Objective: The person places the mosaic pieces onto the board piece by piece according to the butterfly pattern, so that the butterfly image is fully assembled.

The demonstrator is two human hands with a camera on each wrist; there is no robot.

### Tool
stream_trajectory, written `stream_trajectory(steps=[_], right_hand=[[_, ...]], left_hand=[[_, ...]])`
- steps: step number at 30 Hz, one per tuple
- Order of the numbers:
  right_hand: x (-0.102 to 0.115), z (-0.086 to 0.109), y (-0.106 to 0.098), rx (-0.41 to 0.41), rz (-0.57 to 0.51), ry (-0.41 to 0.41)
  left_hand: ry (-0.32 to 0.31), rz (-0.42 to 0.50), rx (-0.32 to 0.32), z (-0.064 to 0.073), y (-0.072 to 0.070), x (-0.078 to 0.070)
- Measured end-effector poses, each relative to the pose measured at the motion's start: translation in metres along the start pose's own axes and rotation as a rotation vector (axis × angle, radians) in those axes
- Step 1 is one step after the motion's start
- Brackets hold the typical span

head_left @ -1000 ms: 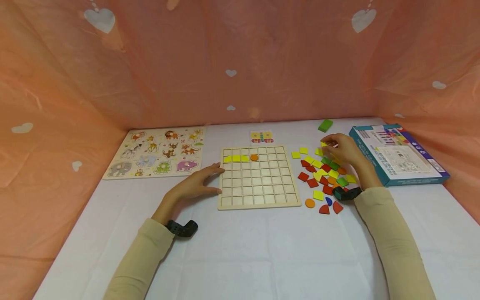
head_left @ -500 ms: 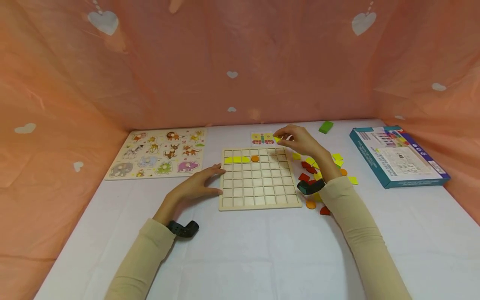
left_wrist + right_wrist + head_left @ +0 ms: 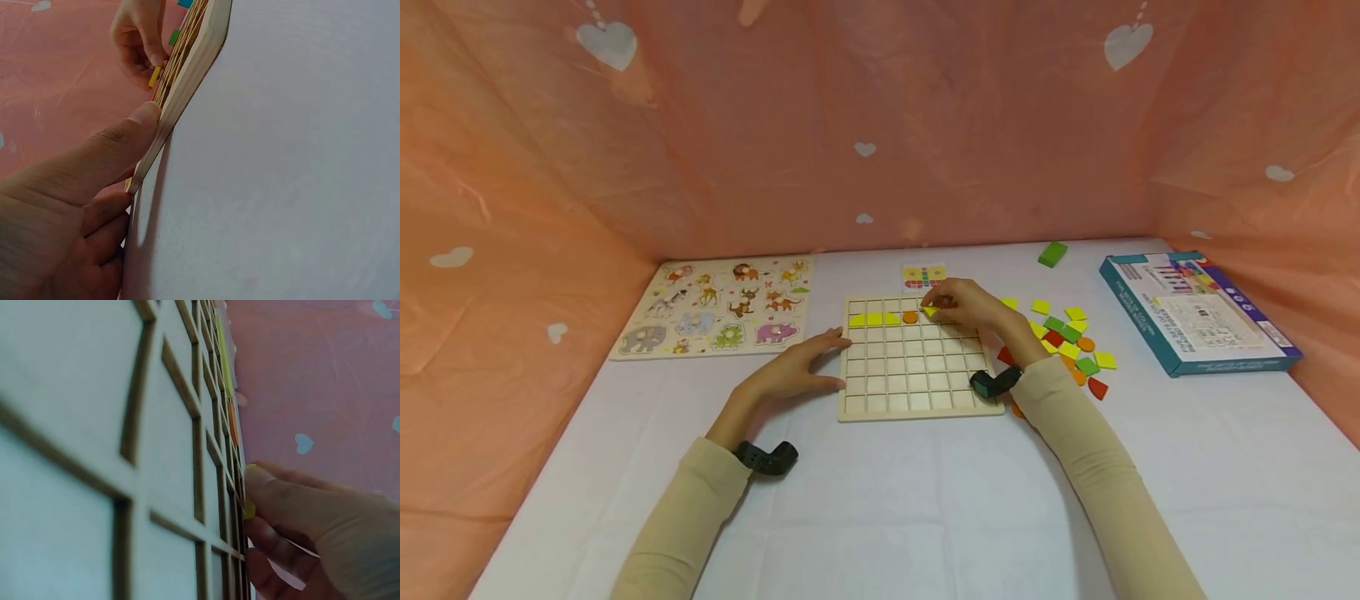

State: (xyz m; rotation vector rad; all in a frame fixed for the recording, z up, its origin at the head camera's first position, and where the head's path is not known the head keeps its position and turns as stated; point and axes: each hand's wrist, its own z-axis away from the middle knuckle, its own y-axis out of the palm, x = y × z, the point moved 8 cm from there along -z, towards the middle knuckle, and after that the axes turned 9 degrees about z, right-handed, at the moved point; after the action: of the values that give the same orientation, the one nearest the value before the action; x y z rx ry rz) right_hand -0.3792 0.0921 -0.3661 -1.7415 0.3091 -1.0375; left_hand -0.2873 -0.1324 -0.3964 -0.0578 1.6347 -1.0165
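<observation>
A wooden grid board [image 3: 883, 367] lies flat at the middle of the table. Three yellow pieces [image 3: 874, 318] and an orange disc [image 3: 910, 317] sit side by side in a row of cells near its far edge. Just right of the disc, my right hand [image 3: 966, 304] pinches a yellow tile [image 3: 250, 509] between thumb and fingers, over that same row. My left hand [image 3: 793, 367] rests against the board's left edge, its thumb [image 3: 144, 117] and fingertips touching the rim. Behind the board lies a small pattern card [image 3: 924, 277], partly covered by the right hand.
Loose yellow, red, green and orange pieces [image 3: 1070, 350] are scattered right of the board, some behind the right forearm. A puzzle box [image 3: 1201, 312] lies farther right, with a green block [image 3: 1052, 253] behind the pieces. An animal puzzle board [image 3: 715, 304] lies at the back left.
My right hand took a yellow tile from the scattered pieces, carried it left past the card, and came down over the board's far row. The left hand has stayed put.
</observation>
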Motion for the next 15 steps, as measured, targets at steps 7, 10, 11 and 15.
stream_trajectory(steps=[7,10,11,15], right_hand=[[-0.0001,-0.0007,0.0044,0.011,-0.014,-0.013],[-0.0037,0.0005,0.0059,0.006,-0.059,0.033],[-0.0053,0.0005,0.0064,0.001,-0.068,0.048],[-0.0084,0.0018,0.0081,-0.017,-0.073,0.057]], left_hand=[[0.004,-0.001,-0.001,-0.0006,-0.0003,0.0018],[0.003,-0.004,-0.002,-0.0005,-0.0002,0.0019],[0.003,-0.006,-0.004,-0.0005,-0.0002,0.0018],[0.003,-0.009,-0.006,-0.0005,-0.0002,0.0016]])
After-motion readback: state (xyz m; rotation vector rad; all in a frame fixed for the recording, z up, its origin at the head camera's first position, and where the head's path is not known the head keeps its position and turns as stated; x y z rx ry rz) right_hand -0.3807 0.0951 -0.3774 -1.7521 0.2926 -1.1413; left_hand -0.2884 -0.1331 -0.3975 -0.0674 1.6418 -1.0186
